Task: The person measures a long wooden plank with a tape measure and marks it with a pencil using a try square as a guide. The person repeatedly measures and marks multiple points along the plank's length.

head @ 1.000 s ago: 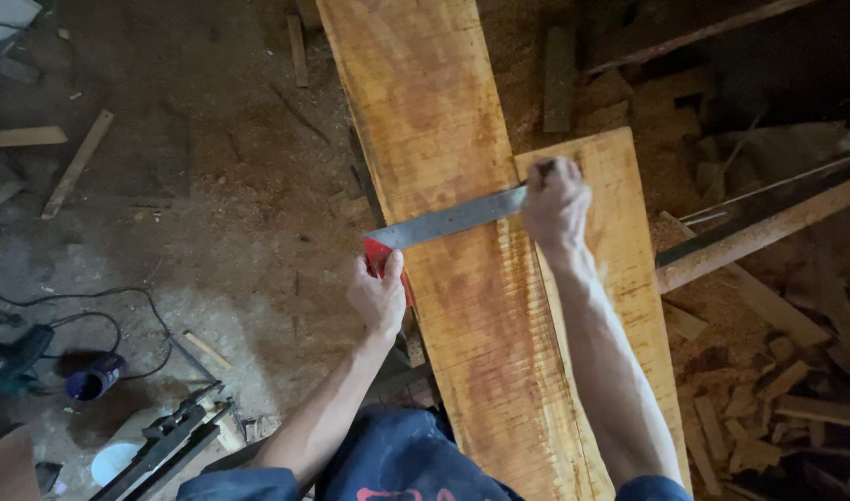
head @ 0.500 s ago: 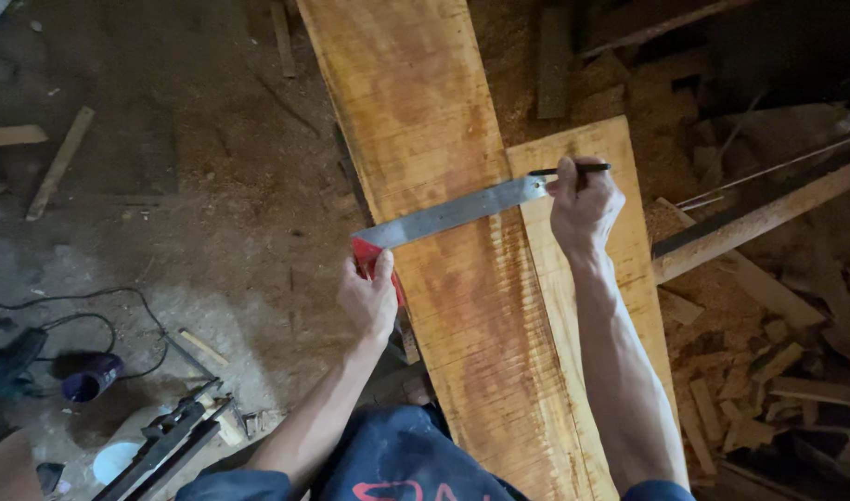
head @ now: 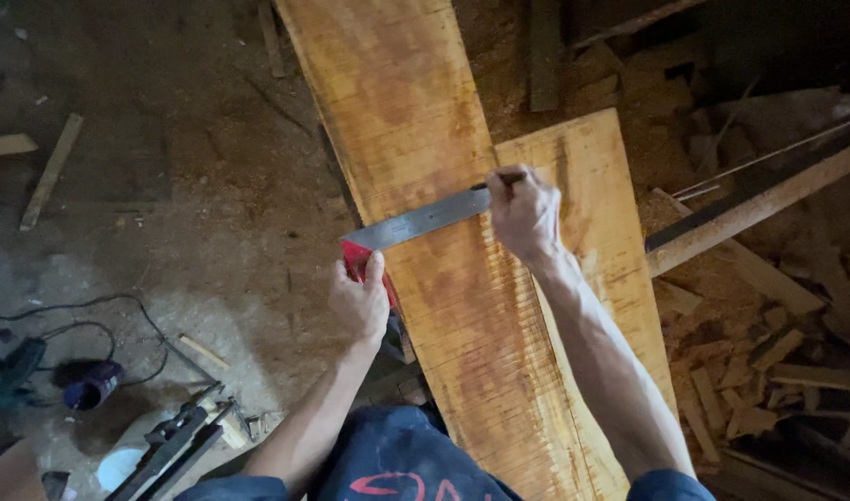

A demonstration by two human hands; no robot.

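A metal square [head: 416, 223] is laid flat across the long plank [head: 444, 278]. Its red handle is pinned against the plank's edge by the left hand [head: 360, 301], fingers closed on it. A pencil is pinched tight in the right hand [head: 525, 213] at the blade's far end. A line is being marked; a steady pull along the blade seems needed next.

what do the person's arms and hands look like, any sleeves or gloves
Both hands are bare: no gloves, rings or watch show on the left hand or the right hand. The forearms are bare and lean up to about the elbows. Dark blue sleeves start there, at the bottom edge of the view. The shirt between them is the same dark blue, with a red marking.
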